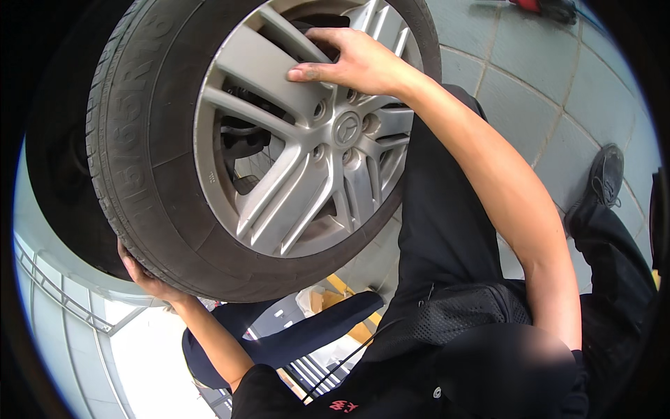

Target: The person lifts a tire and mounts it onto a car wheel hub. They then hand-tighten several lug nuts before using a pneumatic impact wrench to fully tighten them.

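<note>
A car wheel (150,153), a black tyre on a silver alloy rim (269,202), fills the upper left, standing tilted in front of me. My left hand (150,281) grips the tyre's tread at the lower left, its fingers partly hidden behind the edge. Across the rim's upper spokes reaches my right hand (349,61). Its thumb lies on a broad spoke and the other fingers hook into the gap beside it, their tips out of sight. Several bolt holes ring the centre cap (347,128); dark parts show through the gaps between spokes.
My black-trousered knee (447,188) is against the wheel's right side. A dark wheel arch (63,174) lies behind the tyre. Someone's navy trouser leg (314,332) shows below. A black shoe (606,174) and a red and black object (544,8) are on the tiled floor (523,70).
</note>
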`<state>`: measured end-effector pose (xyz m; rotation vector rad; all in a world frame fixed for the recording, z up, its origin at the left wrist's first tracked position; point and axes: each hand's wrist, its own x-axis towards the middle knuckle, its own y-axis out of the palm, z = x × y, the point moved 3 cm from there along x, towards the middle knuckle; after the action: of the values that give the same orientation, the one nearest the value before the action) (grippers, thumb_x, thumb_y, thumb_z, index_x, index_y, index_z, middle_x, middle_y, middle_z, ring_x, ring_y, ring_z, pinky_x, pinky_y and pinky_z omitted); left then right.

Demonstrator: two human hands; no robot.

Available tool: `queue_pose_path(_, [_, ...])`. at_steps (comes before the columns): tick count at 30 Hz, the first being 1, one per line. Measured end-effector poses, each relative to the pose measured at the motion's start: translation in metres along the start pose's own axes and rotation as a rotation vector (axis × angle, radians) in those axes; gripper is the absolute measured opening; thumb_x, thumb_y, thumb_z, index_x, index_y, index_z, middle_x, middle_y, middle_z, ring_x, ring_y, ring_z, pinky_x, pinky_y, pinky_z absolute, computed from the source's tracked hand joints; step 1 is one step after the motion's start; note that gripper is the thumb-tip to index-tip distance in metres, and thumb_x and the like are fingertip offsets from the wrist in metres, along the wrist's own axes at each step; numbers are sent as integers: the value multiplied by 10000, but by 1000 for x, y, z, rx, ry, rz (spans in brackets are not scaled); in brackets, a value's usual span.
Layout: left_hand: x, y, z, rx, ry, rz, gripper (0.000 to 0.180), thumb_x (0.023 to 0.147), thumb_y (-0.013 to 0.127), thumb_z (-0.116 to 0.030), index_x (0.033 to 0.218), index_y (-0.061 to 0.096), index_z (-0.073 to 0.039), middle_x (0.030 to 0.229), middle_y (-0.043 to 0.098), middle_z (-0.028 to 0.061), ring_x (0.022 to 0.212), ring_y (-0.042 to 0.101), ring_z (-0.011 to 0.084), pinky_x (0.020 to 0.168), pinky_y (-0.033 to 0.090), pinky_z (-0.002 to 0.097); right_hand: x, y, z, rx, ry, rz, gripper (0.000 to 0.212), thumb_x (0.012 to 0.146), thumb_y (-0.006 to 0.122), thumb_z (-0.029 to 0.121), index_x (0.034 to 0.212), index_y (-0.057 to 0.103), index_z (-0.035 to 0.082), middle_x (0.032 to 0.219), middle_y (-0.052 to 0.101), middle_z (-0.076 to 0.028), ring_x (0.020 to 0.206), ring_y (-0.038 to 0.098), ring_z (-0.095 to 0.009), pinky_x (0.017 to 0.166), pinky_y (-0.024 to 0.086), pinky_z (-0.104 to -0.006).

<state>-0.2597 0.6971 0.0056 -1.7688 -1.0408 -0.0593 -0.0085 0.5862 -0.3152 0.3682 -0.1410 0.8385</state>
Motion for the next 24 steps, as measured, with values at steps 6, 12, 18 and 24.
queue_pose_path(6, [-9,10,-24,205,184,-63,460,947,329,-286,1278,438,13,1250,519,156,1154,508,253,1006,395,362,0,3,-6,50,-13,-41,782,699,729,558,1180,562,-36,992,661,-190,879,657,-241,798,501,-330])
queue_pose_path(12, [-86,62,-99,-227,742,240,413,943,421,-349,1023,600,14,1007,637,202,954,624,330,856,500,415,6,7,-3,83,-54,-43,624,741,748,425,1115,572,-42,924,673,-177,807,646,-218,740,494,-330])
queue_pose_path(18, [-184,150,-14,-471,-360,426,504,923,521,-370,1166,519,72,1181,559,201,1093,552,258,950,425,368,7,5,10,41,-14,2,542,780,730,351,1112,551,-38,982,649,-164,926,614,-199,829,467,-334])
queue_pose_path(24, [-169,163,-13,-532,-292,270,603,930,531,-303,1343,319,83,1319,433,220,1242,426,303,1047,337,406,4,16,13,121,73,85,493,825,701,295,1142,524,-40,1056,626,-125,985,566,-165,889,438,-315])
